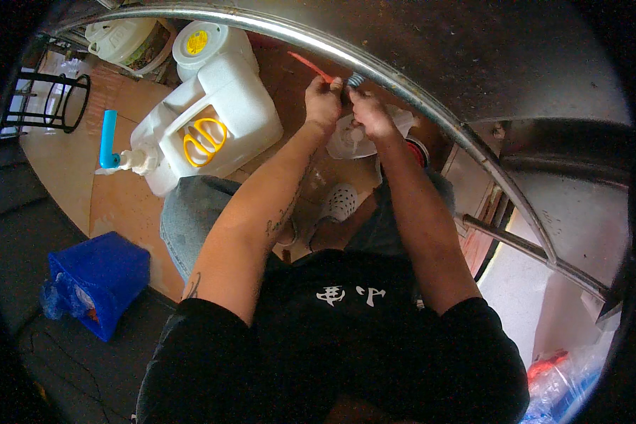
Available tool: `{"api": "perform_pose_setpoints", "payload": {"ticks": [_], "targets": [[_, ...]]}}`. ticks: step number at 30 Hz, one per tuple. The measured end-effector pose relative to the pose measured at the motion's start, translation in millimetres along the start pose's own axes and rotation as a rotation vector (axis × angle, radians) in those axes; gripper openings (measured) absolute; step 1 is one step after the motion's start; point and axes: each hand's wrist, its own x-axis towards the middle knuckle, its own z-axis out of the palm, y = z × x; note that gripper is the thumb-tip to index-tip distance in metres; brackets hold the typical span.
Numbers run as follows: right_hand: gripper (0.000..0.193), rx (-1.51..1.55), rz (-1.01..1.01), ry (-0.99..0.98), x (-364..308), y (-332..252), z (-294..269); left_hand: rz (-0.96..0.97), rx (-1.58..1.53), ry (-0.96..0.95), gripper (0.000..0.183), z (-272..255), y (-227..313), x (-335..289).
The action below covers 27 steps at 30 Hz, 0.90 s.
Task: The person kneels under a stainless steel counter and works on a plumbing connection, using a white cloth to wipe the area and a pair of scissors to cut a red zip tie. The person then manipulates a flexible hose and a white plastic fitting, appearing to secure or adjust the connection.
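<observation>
Presently, the slim orange-red stick (308,63) comes out from the left hand (322,106), whose fingers are gripping its near end. Beside it, the right hand (371,114) has its fingers closed on a grey ribbed piece (357,79). Below lies the brown tiled floor (124,201), with a white plastic jerrycan (256,106) at left. The stick's long axis is slanting; its free end points forward and leftward.

Partly hidden red stick (310,66)
</observation>
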Motion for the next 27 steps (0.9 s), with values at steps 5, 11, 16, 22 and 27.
{"api": "perform_pose_setpoints", "payload": {"ticks": [5, 11, 16, 22, 27], "targets": [[0.042, -0.205, 0.009, 0.027, 9, 10, -4, 0.192, 0.485, 0.028, 0.016, -7, -6, 4], [0.03, -0.251, -0.017, 0.025, 16, 16, -6, 0.614, 1.076, -0.051, 0.014, -14, 5, 6], [0.03, -0.211, -0.031, 0.042, 21, 19, -7, 0.812, 1.156, -0.056, 0.013, -12, 7, 4], [0.019, -0.19, -0.034, 0.016, 29, 25, -4, 0.871, 1.211, -0.176, 0.021, -19, 14, -4], [0.017, 0.104, -0.147, -0.161, 18, 21, -8, 0.956, 1.244, -0.284, 0.029, -27, 23, -13]]}}
